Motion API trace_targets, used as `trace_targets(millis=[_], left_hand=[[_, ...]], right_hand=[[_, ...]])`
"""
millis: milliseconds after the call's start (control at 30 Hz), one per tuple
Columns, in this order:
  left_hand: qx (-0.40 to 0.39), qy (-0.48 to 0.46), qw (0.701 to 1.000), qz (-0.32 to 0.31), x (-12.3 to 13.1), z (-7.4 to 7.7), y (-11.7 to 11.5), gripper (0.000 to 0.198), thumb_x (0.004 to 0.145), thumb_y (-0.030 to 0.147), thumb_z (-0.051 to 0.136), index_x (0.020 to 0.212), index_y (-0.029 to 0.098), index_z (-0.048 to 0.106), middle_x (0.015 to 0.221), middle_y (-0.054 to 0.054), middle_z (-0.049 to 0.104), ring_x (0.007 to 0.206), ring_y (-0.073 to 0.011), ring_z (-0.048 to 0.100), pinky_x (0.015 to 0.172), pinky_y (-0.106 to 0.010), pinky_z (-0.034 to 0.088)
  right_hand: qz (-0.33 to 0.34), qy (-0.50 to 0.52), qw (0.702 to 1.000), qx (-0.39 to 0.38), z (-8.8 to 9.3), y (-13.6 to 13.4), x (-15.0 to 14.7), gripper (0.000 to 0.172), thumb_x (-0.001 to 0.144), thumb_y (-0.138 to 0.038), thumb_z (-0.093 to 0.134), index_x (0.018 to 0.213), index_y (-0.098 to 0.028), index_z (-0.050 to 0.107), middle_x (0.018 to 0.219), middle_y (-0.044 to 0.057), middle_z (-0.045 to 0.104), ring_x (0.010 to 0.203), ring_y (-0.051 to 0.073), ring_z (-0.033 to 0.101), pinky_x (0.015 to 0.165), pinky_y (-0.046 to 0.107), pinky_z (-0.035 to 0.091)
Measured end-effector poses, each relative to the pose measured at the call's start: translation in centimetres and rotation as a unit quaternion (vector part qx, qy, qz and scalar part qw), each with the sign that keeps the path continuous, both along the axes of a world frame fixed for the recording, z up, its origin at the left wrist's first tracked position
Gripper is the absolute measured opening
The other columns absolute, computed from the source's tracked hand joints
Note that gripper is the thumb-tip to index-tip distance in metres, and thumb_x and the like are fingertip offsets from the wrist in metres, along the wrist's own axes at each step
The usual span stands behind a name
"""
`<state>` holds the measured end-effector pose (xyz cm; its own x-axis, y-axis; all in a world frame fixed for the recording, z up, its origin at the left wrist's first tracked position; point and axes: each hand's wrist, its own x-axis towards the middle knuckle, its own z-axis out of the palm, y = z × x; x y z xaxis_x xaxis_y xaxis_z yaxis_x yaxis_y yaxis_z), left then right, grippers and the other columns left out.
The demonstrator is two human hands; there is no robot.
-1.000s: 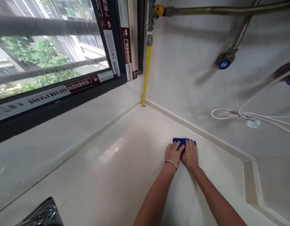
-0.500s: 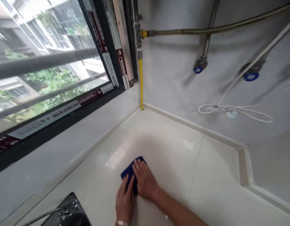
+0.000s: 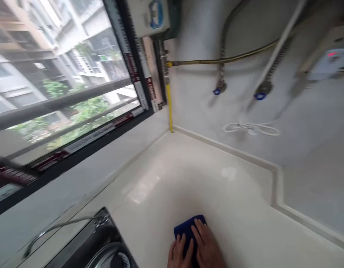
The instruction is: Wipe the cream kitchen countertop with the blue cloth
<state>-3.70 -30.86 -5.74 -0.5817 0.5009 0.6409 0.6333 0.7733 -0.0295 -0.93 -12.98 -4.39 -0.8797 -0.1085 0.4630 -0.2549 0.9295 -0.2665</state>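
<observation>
A folded dark blue cloth (image 3: 188,226) lies flat on the pale countertop (image 3: 149,223) near the bottom of the view. My left hand (image 3: 181,253) rests on its left part, fingers stretched out and slightly spread. On the right side of the cloth, my right hand (image 3: 207,243) lies with its fingers extended flat over the fabric. Both hands press on the cloth from above, side by side, and neither wraps round it. The wrists are cut off by the lower edge.
At lower left is a dark sink (image 3: 85,238) with a curved faucet (image 3: 57,225). A yellow pipe (image 3: 169,108) meets the counter at the back corner. A coiled white cable (image 3: 251,128) hangs by the wall valves (image 3: 260,96). A window (image 3: 77,93) runs along the left.
The view has tilted up and shifted, showing more of the sink and a wall socket. Both hands and the cloth now sit closer to the near side of the counter.
</observation>
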Motion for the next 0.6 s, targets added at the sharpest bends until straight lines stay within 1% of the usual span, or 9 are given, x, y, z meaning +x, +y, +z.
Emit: trace_targets(millis=[67,133,233,300,400,467,533,600], left_hand=[[0.036,-0.013,0.998,-0.052,-1.2,1.1,2.9,0.049,0.086,0.015,0.056,0.130,0.034,0.067,0.122,-0.006,0.076,0.117,-0.0213,0.069,0.092,-0.034,0.060],[0.034,-0.034,0.992,-0.121,-1.8,2.2,5.9,0.046,0.087,0.017,0.056,0.129,0.033,0.067,0.125,-0.007,0.075,0.121,-0.0214,0.067,0.093,-0.033,0.060],[0.027,-0.066,0.970,-0.233,-1.3,3.6,9.9,0.048,0.088,0.018,0.054,0.135,0.028,0.064,0.133,-0.010,0.071,0.130,-0.0240,0.062,0.098,-0.036,0.060],[0.023,-0.086,0.952,-0.293,0.0,4.2,12.1,0.051,0.089,0.017,0.052,0.138,0.026,0.061,0.137,-0.013,0.067,0.134,-0.0260,0.059,0.101,-0.039,0.059],[0.012,-0.109,0.924,-0.367,3.1,4.3,15.1,0.053,0.089,0.019,0.053,0.141,0.025,0.058,0.140,-0.014,0.065,0.136,-0.0288,0.057,0.102,-0.042,0.060],[0.007,-0.126,0.900,-0.418,5.6,3.9,17.1,0.053,0.090,0.024,0.054,0.143,0.025,0.057,0.142,-0.014,0.064,0.136,-0.0305,0.056,0.102,-0.045,0.060],[0.007,-0.141,0.876,-0.461,7.9,3.3,18.8,0.053,0.091,0.030,0.055,0.144,0.025,0.056,0.144,-0.014,0.062,0.138,-0.0315,0.055,0.102,-0.046,0.060],[0.020,-0.151,0.859,-0.490,9.8,2.4,20.1,0.053,0.091,0.036,0.056,0.143,0.025,0.057,0.145,-0.014,0.062,0.139,-0.0323,0.054,0.102,-0.047,0.060]], right_hand=[[-0.060,-0.021,0.998,-0.011,0.4,2.0,1.2,0.084,0.084,-0.005,0.042,0.164,-0.019,0.019,0.168,0.009,0.026,0.150,0.031,0.037,0.114,0.049,0.049],[-0.138,-0.029,0.990,-0.017,0.7,3.8,2.6,0.086,0.085,-0.004,0.041,0.165,-0.021,0.015,0.169,0.007,0.024,0.151,0.030,0.035,0.115,0.049,0.048],[-0.251,-0.035,0.967,-0.023,1.0,5.8,5.6,0.085,0.088,-0.002,0.038,0.165,-0.024,0.010,0.170,0.006,0.022,0.152,0.028,0.033,0.119,0.050,0.045],[-0.303,-0.040,0.952,-0.024,1.2,6.8,8.4,0.084,0.090,-0.002,0.038,0.165,-0.023,0.008,0.171,0.007,0.020,0.153,0.029,0.031,0.120,0.051,0.043],[-0.366,-0.045,0.929,-0.011,1.5,8.2,13.5,0.081,0.092,-0.005,0.037,0.165,-0.022,0.006,0.171,0.009,0.017,0.154,0.030,0.029,0.116,0.052,0.047],[-0.409,-0.048,0.911,0.008,1.3,9.0,17.3,0.079,0.093,-0.008,0.038,0.165,-0.021,0.007,0.171,0.010,0.015,0.153,0.031,0.030,0.113,0.053,0.050],[-0.444,-0.048,0.894,0.027,0.7,9.6,20.6,0.078,0.094,-0.011,0.039,0.165,-0.019,0.009,0.171,0.011,0.014,0.152,0.032,0.032,0.110,0.052,0.052],[-0.465,-0.046,0.884,0.035,-0.2,9.8,23.0,0.079,0.093,-0.013,0.041,0.165,-0.019,0.010,0.171,0.011,0.015,0.152,0.032,0.033,0.111,0.051,0.051]])
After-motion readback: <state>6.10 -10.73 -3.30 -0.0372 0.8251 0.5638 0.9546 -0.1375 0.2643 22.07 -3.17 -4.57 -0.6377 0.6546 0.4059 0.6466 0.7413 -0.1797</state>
